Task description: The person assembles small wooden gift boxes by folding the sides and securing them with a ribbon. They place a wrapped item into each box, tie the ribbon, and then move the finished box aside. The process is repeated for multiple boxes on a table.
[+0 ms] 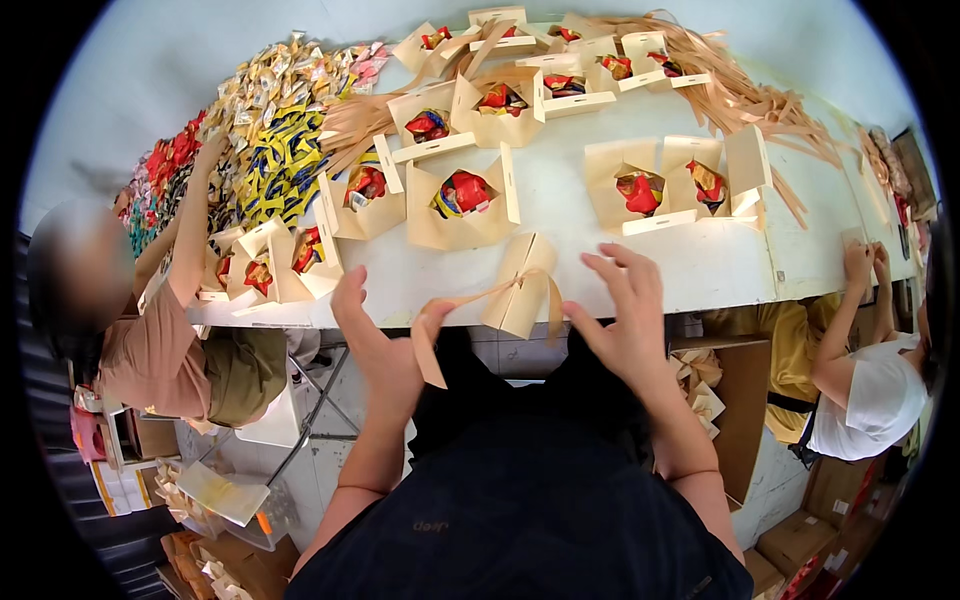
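A small closed cream box (512, 312) sits tilted at the table's near edge, between my two hands. A tan ribbon (470, 297) is tied across it, with one tail stretching left and hanging down and a shorter end drooping on the right. My left hand (385, 345) is open, its fingers apart, and the long ribbon tail runs against its thumb. My right hand (630, 325) is open too, fingers spread, with the thumb close to the short ribbon end. Just beyond stand open cream boxes (490, 230) holding red, yellow and blue wrapped pieces.
More open boxes (595, 228) stand to the right and at the back. Loose tan ribbons (740, 90) lie behind them. Piles of small wrapped packets (285, 165) cover the far left. One person (165, 350) reaches in there; another person (865, 390) works at the right.
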A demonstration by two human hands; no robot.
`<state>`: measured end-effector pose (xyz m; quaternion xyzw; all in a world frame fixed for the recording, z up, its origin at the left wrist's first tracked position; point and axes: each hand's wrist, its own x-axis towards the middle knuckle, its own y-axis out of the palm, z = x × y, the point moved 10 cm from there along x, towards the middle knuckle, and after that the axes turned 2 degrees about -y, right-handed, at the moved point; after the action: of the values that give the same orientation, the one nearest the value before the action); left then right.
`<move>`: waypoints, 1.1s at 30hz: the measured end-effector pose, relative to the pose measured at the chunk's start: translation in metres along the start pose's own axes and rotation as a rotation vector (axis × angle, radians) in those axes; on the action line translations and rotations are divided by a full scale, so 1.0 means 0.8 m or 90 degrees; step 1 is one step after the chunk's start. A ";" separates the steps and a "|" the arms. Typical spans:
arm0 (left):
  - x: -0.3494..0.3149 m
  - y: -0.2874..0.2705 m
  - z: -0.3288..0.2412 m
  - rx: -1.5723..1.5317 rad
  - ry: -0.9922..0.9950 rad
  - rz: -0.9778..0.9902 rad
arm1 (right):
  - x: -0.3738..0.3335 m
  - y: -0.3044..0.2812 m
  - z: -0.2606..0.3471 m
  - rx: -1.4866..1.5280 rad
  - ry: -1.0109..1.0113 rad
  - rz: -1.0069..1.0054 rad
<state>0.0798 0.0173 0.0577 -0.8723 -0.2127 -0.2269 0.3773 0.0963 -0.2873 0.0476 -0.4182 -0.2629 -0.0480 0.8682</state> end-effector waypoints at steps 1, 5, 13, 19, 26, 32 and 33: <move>-0.007 0.000 -0.021 -0.014 0.083 -0.033 | 0.007 0.006 0.015 0.021 -0.032 0.000; -0.018 0.043 -0.034 0.049 0.204 -0.080 | 0.020 0.045 0.020 0.102 -0.075 -0.052; -0.013 0.088 -0.014 0.009 0.057 0.219 | 0.013 0.069 0.012 0.150 0.034 -0.011; -0.027 0.110 -0.003 -0.079 0.092 0.289 | 0.009 0.075 0.007 0.149 0.095 -0.032; -0.012 0.079 -0.047 -0.271 0.181 0.470 | 0.006 0.076 0.010 0.144 0.126 -0.028; 0.012 0.154 -0.049 -0.537 -0.008 0.451 | 0.012 0.074 0.018 0.110 0.098 -0.033; 0.012 0.165 -0.045 -0.576 -0.046 0.444 | 0.011 0.074 0.016 0.113 0.103 -0.021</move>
<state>0.1506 -0.0909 0.0108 -0.9727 0.1933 -0.1278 0.0114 0.1166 -0.2382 0.0176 -0.3302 -0.2017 -0.0722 0.9193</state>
